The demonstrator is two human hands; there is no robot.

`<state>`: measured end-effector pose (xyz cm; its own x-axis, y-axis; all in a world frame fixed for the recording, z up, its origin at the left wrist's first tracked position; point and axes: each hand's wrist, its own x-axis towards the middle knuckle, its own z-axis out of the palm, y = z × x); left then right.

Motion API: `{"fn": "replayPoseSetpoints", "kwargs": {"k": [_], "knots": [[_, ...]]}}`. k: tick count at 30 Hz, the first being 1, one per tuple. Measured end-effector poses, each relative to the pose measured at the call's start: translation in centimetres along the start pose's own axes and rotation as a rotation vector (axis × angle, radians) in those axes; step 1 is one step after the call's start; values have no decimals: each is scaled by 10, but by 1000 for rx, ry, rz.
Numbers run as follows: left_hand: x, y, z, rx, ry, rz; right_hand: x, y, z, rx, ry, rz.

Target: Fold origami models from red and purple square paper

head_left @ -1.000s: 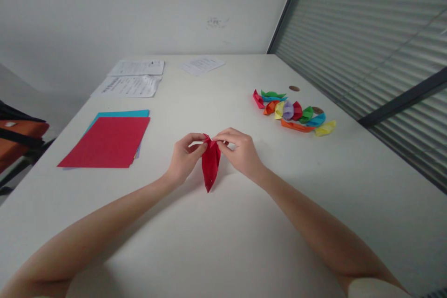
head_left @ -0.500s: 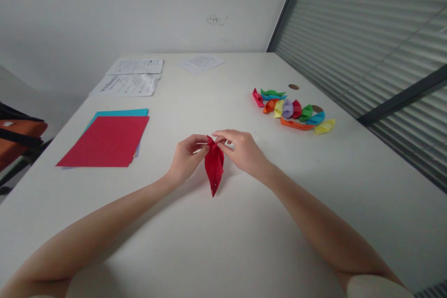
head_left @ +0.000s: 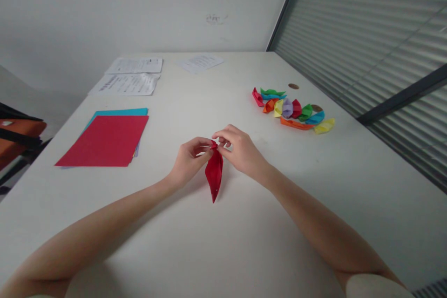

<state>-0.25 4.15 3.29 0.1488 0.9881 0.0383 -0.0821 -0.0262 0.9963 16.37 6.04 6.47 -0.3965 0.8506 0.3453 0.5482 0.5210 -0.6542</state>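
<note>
Between my hands, above the white table (head_left: 167,251), is a folded piece of red paper (head_left: 214,174), long and narrow with its pointed end toward me. My left hand (head_left: 190,158) pinches its far end from the left, thumb on the near side. From the right, my right hand (head_left: 239,149) pinches the same far end between thumb and fingers. The fingertips hide part of the folds there.
To the left lies a stack of coloured sheets, a red sheet (head_left: 104,142) on top and a blue sheet (head_left: 122,112) showing behind. Several folded paper pieces (head_left: 296,109) sit at the right. Printed papers (head_left: 127,84) lie farther back. Window blinds (head_left: 366,32) border the right side.
The far end of the red paper has shifted slightly right and nearer, and its pointed tip now reaches a little closer to me. Both hands still pinch it.
</note>
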Motion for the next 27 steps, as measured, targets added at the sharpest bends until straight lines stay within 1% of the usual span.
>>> {"fn": "replayPoseSetpoints", "kwargs": {"k": [3,9,14,18,23,25,27], "knots": [[0,0,1,10,-12,10,-1,1,3,-30,9,12],[0,-1,0,61,-17,33,-1,1,4,-8,13,19],[3,-5,-3,59,50,47,-3,-1,4,32,-42,6],[5,-5,-3,7,84,63,-5,-2,4,25,-42,61],[5,-6,-3,37,90,95,-3,-2,6,157,1,164],[5,-7,-3,59,94,105,-3,-2,8,155,10,166],[5,-8,-3,68,101,111,-4,-3,9,107,-3,130]]}}
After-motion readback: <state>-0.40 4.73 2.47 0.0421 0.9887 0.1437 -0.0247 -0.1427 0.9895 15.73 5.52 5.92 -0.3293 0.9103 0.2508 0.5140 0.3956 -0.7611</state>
